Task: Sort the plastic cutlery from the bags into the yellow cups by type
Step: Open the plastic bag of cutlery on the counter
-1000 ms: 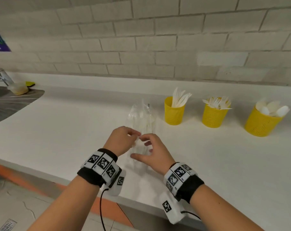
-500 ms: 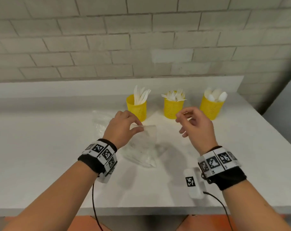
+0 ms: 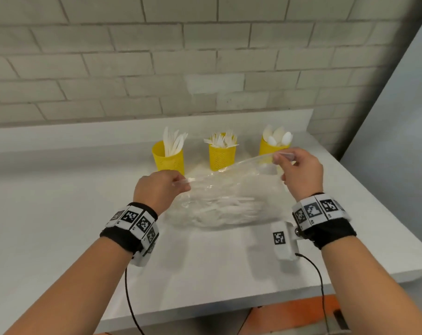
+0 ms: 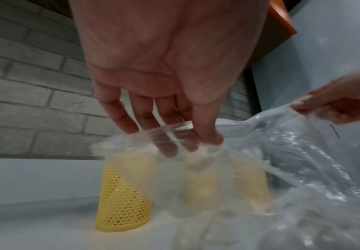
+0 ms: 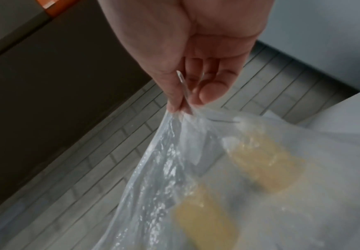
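Observation:
A clear plastic bag [image 3: 225, 199] holding white cutlery is stretched between both hands above the white counter [image 3: 60, 213]. My left hand [image 3: 160, 189] pinches its left top corner; in the left wrist view the fingers [image 4: 170, 135] curl on the bag's [image 4: 292, 160] edge. My right hand [image 3: 299, 170] pinches the right top corner, held higher; thumb and fingers [image 5: 204, 94] clamp the film [image 5: 217, 169]. Behind stand three yellow cups: knives [image 3: 168, 158], forks [image 3: 222, 157], spoons [image 3: 269, 151].
A grey brick wall [image 3: 205, 64] backs the counter. The counter's right edge [image 3: 374, 213] and front edge [image 3: 229, 308] are close. A grey panel [image 3: 403, 117] stands at the right. Cables hang from both wristbands.
The right hand has taken hold of the bag's right corner and lifted it; the bag is now spread wide between both hands. The view has shifted closer and rightward.

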### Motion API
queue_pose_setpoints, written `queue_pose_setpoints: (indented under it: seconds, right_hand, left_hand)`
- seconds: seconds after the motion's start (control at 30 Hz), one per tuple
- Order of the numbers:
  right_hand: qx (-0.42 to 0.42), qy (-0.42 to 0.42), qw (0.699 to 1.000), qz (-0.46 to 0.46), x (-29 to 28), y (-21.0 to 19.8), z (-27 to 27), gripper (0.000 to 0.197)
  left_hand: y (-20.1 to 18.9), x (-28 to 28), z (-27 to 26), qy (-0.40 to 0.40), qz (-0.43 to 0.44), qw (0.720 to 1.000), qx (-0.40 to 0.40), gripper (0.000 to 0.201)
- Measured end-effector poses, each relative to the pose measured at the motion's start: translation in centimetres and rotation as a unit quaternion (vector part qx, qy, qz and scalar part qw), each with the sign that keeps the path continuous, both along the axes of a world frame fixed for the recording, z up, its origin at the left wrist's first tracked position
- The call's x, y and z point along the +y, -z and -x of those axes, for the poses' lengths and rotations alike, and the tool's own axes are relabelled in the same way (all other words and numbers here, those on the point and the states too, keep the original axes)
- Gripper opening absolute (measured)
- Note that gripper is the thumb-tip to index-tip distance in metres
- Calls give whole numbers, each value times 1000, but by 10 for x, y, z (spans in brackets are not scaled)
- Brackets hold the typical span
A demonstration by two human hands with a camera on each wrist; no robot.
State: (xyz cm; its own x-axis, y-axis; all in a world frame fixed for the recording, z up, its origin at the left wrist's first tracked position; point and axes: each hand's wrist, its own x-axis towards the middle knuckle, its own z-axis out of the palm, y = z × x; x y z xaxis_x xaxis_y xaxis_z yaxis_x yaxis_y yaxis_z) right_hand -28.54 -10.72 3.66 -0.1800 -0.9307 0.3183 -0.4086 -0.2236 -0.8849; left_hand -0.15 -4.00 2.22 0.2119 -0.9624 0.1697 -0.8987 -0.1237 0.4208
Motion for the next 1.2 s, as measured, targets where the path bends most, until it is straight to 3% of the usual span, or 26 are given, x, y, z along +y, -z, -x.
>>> queue_pose_setpoints:
  seconds: [0.1, 0.2, 0.33, 0.43, 0.5, 0.6, 0.67, 0.83, 1.0, 1.2]
  right_hand:
    - [-5, 63, 998, -5, -15, 0, 23, 7]
    - [2, 103, 995, -4, -21, 0, 26, 11]
    - [215, 137, 967, -17, -8, 14, -2, 37]
    - [275, 37, 960, 37, 7, 26, -37, 36]
    - [267, -77, 960, 38, 20, 32, -67, 29]
    - [218, -245, 945, 9, 40, 36, -108, 27]
    - [160, -294, 942, -10, 46, 36, -124, 28]
    - [96, -273, 957, 13, 46, 33, -135, 15]
    - [172, -255, 951, 1, 44, 32, -121, 13]
    - [169, -102, 980, -11, 16, 41, -41, 10]
  left_hand:
    - [-1, 1, -5, -33, 26, 998, 46, 21]
    - [1, 0, -4, -36, 69, 996, 39, 23]
    - [23, 5, -6, 14, -80, 997, 15, 24]
    - [33, 12, -5, 47, -102, 991, 73, 8]
    - [32, 15, -2, 71, -59, 989, 114, 13]
    - [23, 20, -1, 83, 35, 983, 162, 21]
    - [17, 25, 2, 74, 80, 969, 219, 21]
    - [14, 32, 2, 30, 119, 941, 316, 27]
    - [16, 31, 5, -6, 106, 944, 314, 14]
    - [22, 22, 0, -46, 146, 949, 274, 5]
